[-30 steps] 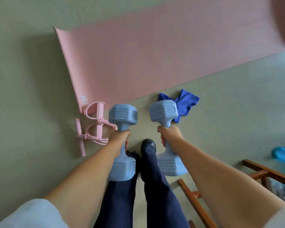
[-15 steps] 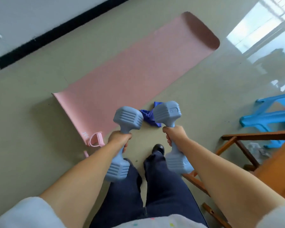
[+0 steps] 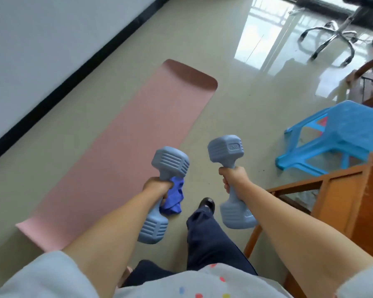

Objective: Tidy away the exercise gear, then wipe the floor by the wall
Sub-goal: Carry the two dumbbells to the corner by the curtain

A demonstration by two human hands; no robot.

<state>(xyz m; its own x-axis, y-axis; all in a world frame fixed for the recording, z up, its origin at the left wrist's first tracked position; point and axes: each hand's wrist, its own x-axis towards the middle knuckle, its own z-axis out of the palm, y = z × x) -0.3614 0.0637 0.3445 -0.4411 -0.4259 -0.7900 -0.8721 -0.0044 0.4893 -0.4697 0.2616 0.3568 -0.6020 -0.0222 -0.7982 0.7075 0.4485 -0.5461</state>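
Observation:
My left hand (image 3: 157,187) grips the handle of a grey-blue dumbbell (image 3: 170,162), held off the floor. My right hand (image 3: 235,176) grips a second grey-blue dumbbell (image 3: 225,147) the same way, to the right of the first. A pink exercise mat (image 3: 121,158) lies unrolled on the floor, running from lower left toward the middle. A crumpled blue cloth (image 3: 173,200) lies on the floor by the mat's near edge, partly hidden behind my left hand and dumbbell.
A white wall (image 3: 41,39) with a black skirting runs along the left. A blue plastic stool (image 3: 336,138) stands at the right, wooden furniture (image 3: 340,196) below it. An office chair base (image 3: 332,37) is at the top right. My legs and shoe (image 3: 207,204) are between the dumbbells.
My view has swung up and to the right, so the wall, stool and chair base have come into sight. Both hands still hold the dumbbells. The pink pedal puller has left the view.

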